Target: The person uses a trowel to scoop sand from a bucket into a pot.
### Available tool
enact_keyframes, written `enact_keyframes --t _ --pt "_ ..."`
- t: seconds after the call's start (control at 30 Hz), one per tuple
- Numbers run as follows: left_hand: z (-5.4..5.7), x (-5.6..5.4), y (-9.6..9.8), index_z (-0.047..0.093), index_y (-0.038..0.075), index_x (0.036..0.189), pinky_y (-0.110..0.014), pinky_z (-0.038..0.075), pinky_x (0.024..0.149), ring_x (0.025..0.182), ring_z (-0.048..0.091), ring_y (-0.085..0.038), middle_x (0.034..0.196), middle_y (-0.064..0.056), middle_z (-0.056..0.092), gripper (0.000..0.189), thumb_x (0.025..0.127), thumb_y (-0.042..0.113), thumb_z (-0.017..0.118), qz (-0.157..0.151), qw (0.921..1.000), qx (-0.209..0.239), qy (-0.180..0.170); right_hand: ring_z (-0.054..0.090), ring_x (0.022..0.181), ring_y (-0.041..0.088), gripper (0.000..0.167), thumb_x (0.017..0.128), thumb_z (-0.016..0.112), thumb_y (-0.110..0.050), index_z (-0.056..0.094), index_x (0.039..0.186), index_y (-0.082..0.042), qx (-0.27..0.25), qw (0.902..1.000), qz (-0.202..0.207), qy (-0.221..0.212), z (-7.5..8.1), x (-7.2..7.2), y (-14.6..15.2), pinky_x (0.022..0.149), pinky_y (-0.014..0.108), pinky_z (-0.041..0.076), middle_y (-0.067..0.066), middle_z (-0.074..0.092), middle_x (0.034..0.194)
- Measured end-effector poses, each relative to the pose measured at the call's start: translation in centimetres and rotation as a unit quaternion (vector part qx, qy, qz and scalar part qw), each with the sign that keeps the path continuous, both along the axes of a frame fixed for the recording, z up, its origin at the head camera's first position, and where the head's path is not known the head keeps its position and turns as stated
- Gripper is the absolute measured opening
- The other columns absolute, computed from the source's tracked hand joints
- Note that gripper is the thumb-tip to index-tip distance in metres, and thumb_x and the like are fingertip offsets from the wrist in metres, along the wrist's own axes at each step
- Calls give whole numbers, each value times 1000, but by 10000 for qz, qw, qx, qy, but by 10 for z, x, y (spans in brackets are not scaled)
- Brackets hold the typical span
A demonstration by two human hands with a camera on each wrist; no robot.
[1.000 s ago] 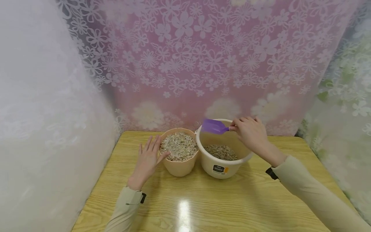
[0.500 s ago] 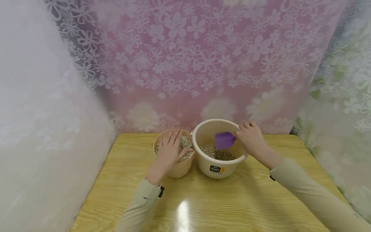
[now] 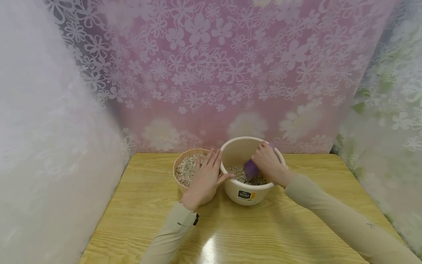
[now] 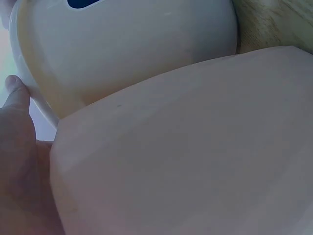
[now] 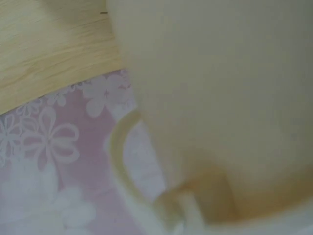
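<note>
My right hand (image 3: 268, 163) grips a purple scoop (image 3: 251, 169) inside the cream bucket (image 3: 245, 198). The scoop's blade points down into the grain-like bits (image 3: 238, 172) at the bottom; its tip is hidden among them. My left hand (image 3: 205, 179) lies across the right side of the peach pot (image 3: 179, 183), fingers straight, fingertips and thumb at the bucket's rim. In the left wrist view the thumb (image 4: 17, 93) touches that rim. Pale bits (image 3: 189, 168) fill the pot nearly to the top. The right wrist view shows only the bucket's outer wall (image 5: 220, 98).
Both containers stand side by side near the back edge of the wooden table (image 3: 148, 220). A pink flowered curtain (image 3: 197, 91) hangs just behind. The bucket's handle (image 5: 120, 152) sticks out at its side. White sheeting (image 3: 59, 146) bounds the left.
My right hand has lowered the scoop from above the bucket into the bits. My left hand has moved right, from the pot's left side across its top to the bucket's rim.
</note>
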State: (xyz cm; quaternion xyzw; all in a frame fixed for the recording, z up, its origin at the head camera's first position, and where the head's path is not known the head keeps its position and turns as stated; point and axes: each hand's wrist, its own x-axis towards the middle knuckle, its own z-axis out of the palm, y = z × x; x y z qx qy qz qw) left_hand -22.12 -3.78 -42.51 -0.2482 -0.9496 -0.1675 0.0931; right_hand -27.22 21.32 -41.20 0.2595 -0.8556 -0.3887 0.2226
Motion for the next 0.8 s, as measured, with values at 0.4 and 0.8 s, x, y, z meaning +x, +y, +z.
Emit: enact_keyframes --t 0.4,0.8 --pt "0 1 4 16 7 163 -61 12 123 157 9 -24 169 -10 16 93 98 72 30 -23 9999 -77 -64 53 68 23 36 81 78 -3 57 55 -13 -990 9928 284 -609 -11 -13 -5 71 34 40 4 67 65" --pt "-1 -2 1 18 6 163 -62 12 123 156 12 -24 168 -10 18 92 99 69 37 0 10000 69 62 54 68 22 40 83 77 -3 52 55 -14 -1448 9831 826 -754 -14 -21 -7 70 34 41 2 62 66"
